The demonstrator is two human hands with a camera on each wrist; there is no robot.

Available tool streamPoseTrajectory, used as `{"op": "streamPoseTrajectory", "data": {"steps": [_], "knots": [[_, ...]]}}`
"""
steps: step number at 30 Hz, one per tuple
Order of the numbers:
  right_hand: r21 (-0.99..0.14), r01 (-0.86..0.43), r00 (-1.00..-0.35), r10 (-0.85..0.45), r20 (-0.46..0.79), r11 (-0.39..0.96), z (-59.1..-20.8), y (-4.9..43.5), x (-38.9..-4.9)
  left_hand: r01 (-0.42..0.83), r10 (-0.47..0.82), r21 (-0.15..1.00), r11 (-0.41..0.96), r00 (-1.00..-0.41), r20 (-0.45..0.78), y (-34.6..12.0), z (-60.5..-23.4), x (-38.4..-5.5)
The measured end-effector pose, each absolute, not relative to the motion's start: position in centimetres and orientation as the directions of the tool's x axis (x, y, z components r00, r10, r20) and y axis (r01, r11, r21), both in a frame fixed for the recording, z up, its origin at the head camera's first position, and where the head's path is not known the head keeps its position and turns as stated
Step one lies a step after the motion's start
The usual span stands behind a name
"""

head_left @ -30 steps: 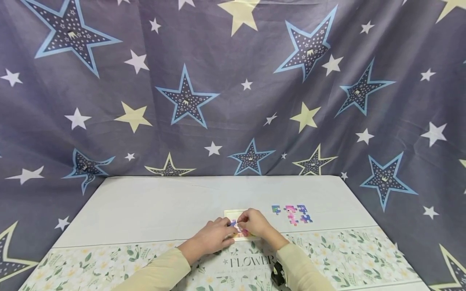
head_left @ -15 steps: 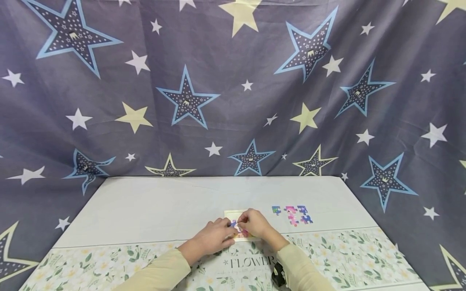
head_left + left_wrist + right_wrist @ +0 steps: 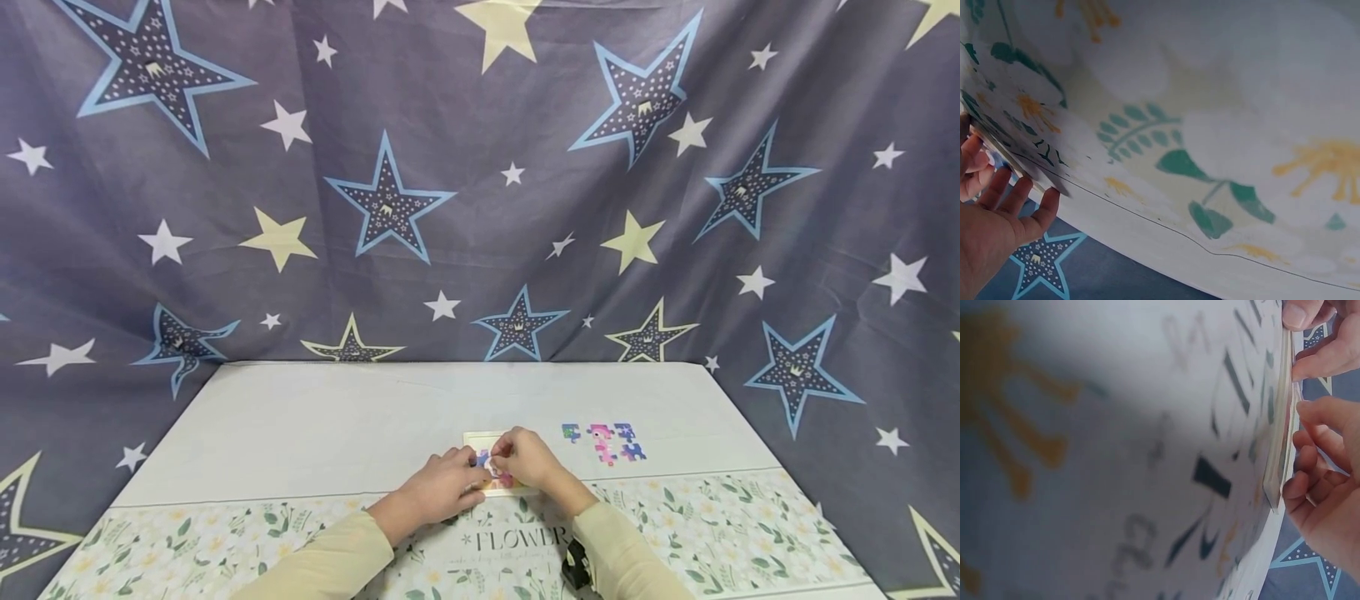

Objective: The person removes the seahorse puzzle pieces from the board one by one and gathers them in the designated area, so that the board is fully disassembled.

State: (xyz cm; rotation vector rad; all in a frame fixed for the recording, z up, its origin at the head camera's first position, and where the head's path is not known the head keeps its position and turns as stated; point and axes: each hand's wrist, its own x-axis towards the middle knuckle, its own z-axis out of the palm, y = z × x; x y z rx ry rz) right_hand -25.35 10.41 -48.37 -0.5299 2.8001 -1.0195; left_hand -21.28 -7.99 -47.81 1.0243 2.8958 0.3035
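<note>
A shallow, pale-framed puzzle tray (image 3: 480, 437) lies near the table's middle, with colourful pieces inside, largely covered by both hands. My left hand (image 3: 446, 483) rests over the tray's left side, its fingers spread across the edge in the left wrist view. From the right, my right hand (image 3: 528, 460) reaches over the tray with thumb and index finger brought together at a small puzzle piece, mostly hidden by the fingers. Its other fingers are curled in the right wrist view. Loose puzzle pieces lie to the right: a green-and-blue one (image 3: 571, 432), pink ones (image 3: 602, 442) and blue-purple ones (image 3: 632, 451).
The white table (image 3: 337, 417) carries a floral printed band (image 3: 697, 517) with FLOWER lettering (image 3: 521, 539) along its near side. A black object (image 3: 576, 567) sits at the right wrist. Behind hangs a grey curtain (image 3: 465, 150) with stars.
Both hands stay over the tray in nearly the same pose. The loose pieces have not moved; the head view shifts slightly.
</note>
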Motion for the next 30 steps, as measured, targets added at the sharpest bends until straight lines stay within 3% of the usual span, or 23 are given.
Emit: {"op": "streamPoseTrajectory", "data": {"steps": [30], "knots": [[-0.655,-0.256,-0.955,-0.292,0.057,0.711,-47.5,13.1,-25.9,0.599,0.615,0.205,0.774,-0.788,-0.019,-8.0,-47.5,-21.2]]}}
